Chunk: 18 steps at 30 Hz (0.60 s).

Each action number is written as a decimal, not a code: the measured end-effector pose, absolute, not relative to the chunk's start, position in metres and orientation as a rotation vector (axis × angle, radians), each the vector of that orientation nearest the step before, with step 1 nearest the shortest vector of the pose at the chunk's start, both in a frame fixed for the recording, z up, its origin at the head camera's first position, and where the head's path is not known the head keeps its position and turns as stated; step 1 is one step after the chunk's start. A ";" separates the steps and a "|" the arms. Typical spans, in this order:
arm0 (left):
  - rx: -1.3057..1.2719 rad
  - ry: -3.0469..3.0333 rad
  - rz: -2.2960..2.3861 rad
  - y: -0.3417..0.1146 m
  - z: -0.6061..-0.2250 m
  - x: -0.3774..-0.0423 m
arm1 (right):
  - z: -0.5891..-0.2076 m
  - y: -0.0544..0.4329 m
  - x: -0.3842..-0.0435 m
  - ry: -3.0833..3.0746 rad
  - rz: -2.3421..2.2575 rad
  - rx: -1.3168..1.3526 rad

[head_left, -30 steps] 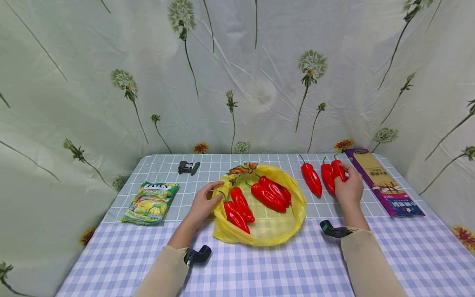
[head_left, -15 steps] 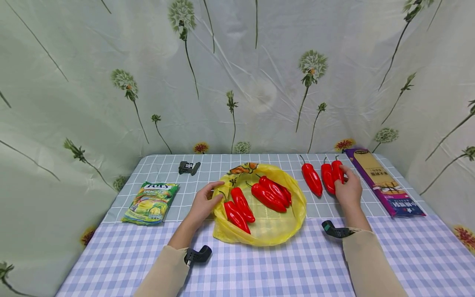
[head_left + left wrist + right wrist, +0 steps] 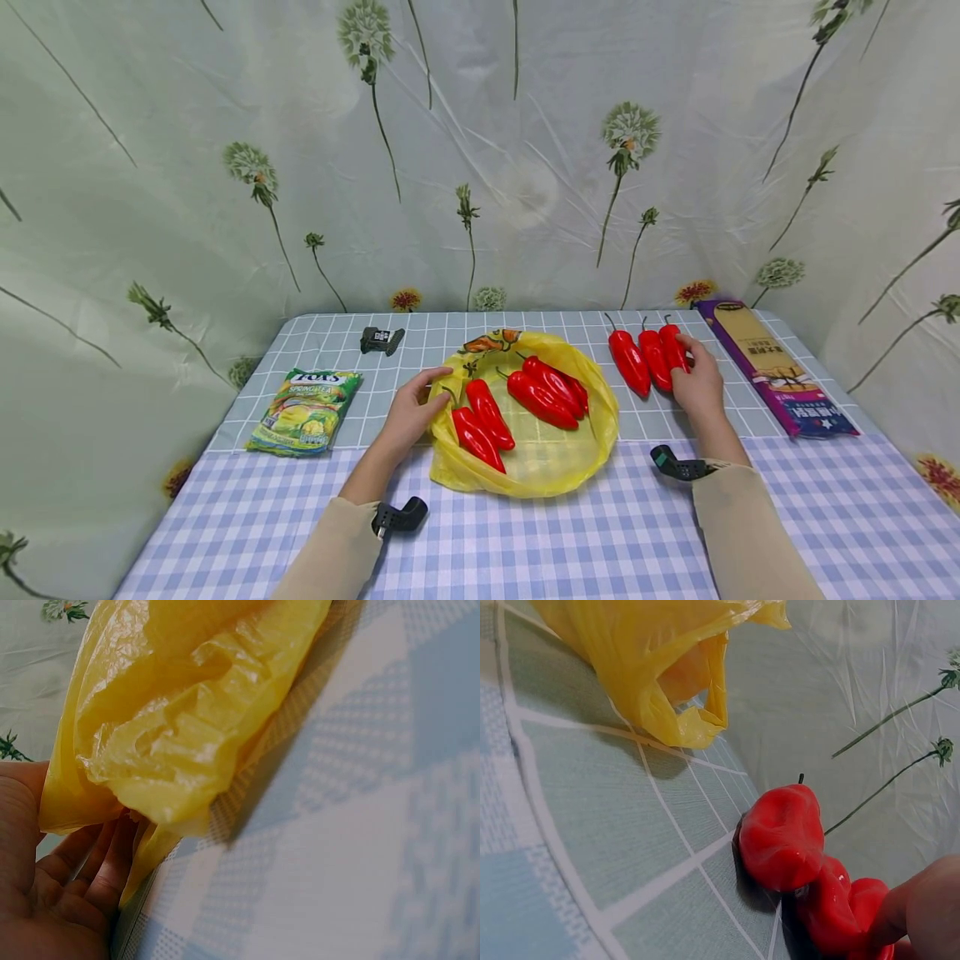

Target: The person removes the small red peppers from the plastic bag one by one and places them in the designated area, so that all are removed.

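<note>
Three red peppers [image 3: 655, 360] abreast, right hand [image 3: 701, 379] pinching the rightmost pepper [image 3: 673, 347], left hand [image 3: 412, 407] pinching a yellow bag [image 3: 517, 483]

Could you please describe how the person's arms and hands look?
The person wears plain beige sleeves and no gloves on the left hand or right hand. Each wrist bears a bent black device: the left device and the right device, the latter showing a green patch.

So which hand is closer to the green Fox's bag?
Left. The left hand grips the yellow bag, just right of the green Fox's bag. The right hand is farther off, past the yellow bag, touching a red pepper.
</note>
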<state>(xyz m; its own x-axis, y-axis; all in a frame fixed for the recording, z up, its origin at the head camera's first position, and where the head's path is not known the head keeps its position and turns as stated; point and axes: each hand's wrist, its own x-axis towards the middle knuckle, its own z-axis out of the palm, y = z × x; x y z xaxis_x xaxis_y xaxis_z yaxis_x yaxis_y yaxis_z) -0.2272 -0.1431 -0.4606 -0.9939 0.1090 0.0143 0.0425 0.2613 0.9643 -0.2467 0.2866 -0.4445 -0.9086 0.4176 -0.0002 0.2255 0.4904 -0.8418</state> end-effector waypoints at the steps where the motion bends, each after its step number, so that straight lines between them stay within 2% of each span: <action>1: 0.151 2.449 1.876 -0.143 -0.461 -0.227 | -0.444 0.286 -0.246 -2.544 1.381 -0.543; 18: 0.122 2.455 1.858 -0.143 -0.459 -0.226 | -0.444 0.282 -0.248 -2.618 1.380 -0.546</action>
<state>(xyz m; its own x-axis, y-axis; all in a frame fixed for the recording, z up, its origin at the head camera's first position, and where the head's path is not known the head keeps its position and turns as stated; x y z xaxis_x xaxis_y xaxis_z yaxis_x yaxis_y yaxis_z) -0.2257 -0.1426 -0.4591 -0.9951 0.0990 -0.0002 0.0267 0.2702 0.9624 -0.2480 0.2817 -0.4437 -0.9257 0.3747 -0.0513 0.2541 0.5156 -0.8183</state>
